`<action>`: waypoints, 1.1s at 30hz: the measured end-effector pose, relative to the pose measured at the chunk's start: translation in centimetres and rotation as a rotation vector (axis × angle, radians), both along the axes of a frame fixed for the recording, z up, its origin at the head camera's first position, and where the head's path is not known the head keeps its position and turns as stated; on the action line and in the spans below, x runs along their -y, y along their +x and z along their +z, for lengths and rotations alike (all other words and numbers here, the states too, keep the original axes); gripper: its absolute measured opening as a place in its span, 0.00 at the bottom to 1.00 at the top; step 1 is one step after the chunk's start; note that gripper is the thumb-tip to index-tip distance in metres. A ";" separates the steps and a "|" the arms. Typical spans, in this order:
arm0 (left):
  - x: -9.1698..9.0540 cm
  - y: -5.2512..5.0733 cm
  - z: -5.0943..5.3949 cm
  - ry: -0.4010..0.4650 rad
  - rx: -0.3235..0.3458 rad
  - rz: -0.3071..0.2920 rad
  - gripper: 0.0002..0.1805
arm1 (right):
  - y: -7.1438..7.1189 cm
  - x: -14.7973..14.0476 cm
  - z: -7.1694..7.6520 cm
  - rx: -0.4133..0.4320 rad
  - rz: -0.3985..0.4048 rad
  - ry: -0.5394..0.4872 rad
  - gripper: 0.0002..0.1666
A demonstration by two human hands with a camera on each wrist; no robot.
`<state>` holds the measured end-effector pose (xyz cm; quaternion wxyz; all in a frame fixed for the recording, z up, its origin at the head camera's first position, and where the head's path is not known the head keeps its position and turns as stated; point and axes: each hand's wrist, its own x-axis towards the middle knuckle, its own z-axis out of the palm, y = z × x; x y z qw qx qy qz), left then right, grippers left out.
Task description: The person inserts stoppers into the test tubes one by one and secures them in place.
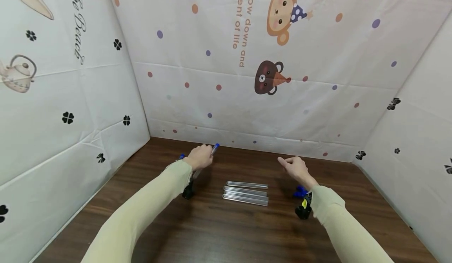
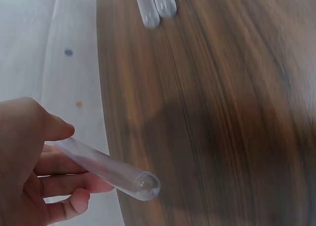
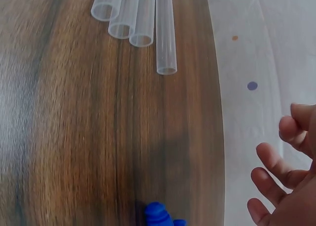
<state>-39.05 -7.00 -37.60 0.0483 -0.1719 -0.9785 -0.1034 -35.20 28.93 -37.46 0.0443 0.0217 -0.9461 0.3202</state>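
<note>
The left hand [image 1: 200,157] pinches a clear tube with a blue cap [image 1: 217,145] above the back left of the table; in the left wrist view the tube's rounded end [image 2: 143,185] points away from the thumb and fingers. The right hand [image 1: 296,168] is held above the table at the right, fingers loosely bent, with nothing in it. Between the hands lie several clear tubes [image 1: 246,195], side by side, their open ends [image 3: 141,40] toward the right hand. Blue caps [image 1: 300,192] lie under the right wrist, partly hidden.
Another blue-capped item [image 1: 181,156] is partly hidden behind the left wrist. The brown wooden table [image 1: 212,231] meets a printed white cloth wall [image 1: 226,98] at the back, with similar cloth at both sides.
</note>
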 end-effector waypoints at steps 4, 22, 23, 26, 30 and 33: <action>1.4 -0.2 0.1 0.002 0.048 0.024 0.10 | 0.1 -0.4 0.2 -0.003 -0.001 0.009 0.34; 5.0 -0.4 -0.1 -0.137 0.104 0.046 0.30 | 0.5 -1.7 0.4 0.060 -0.006 0.044 0.26; 5.2 -0.5 -0.2 -0.145 0.107 0.047 0.30 | 0.5 -1.7 0.4 0.062 -0.008 0.046 0.26; 5.5 -0.6 -0.6 -0.174 0.109 0.048 0.32 | 0.5 -1.9 0.4 0.062 -0.006 0.057 0.26; 5.8 -0.7 -1.1 -0.217 0.091 0.050 0.34 | 0.6 -2.2 0.4 0.059 0.006 0.066 0.25; 5.7 -0.8 -1.2 -0.243 0.086 0.049 0.35 | 0.7 -2.6 0.2 0.055 0.006 0.079 0.25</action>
